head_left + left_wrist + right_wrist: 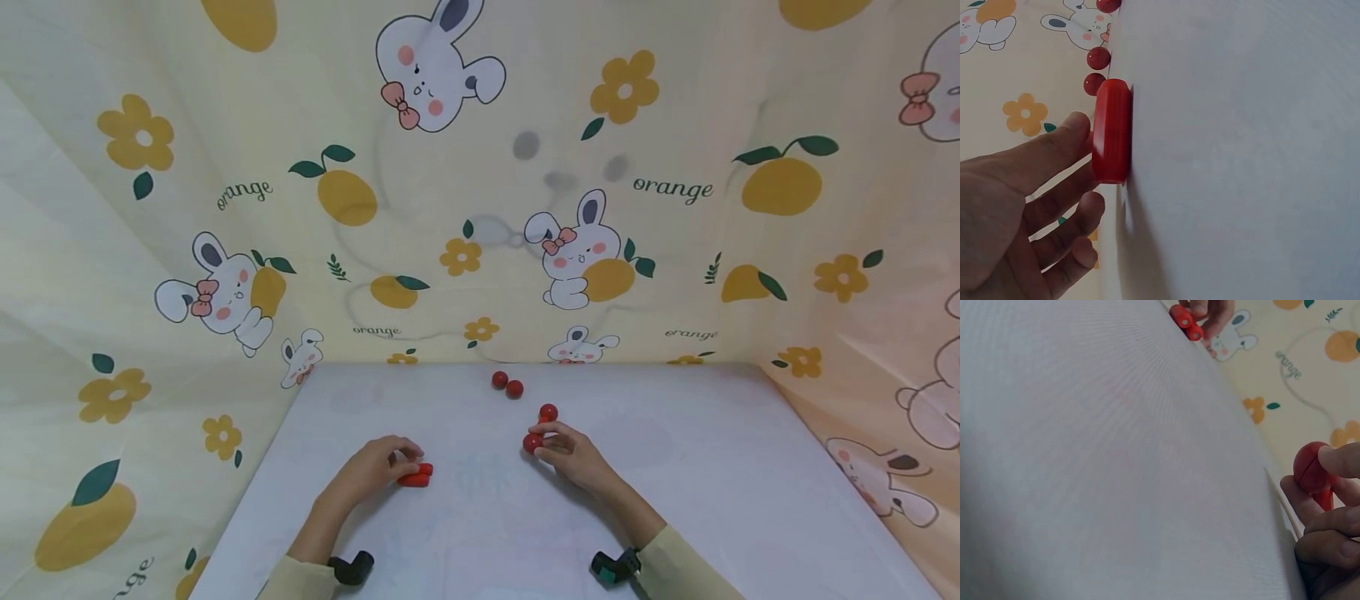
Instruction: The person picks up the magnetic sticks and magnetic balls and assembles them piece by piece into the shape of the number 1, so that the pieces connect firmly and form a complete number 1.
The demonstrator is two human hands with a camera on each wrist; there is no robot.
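1. Head view: right of centre, the right hand pinches a red ball between thumb and fingers; a red piece, partly covered by the fingers, shows beside it, and a second ball lies just beyond.
2. Left of centre, the left hand bends over two red cylinders; its thumb and a finger appear to pinch the rear cylinder, with the front cylinder alongside.
3. Upper middle of the frame, a third ball and a fourth ball sit near the back of the white table.
4. The balls look hard, light and glossy, so probably slippery and quick to roll; grip across the widest part.
5. The cylinders seem stiff, light and sturdy; mid-length should be the steadiest hold.
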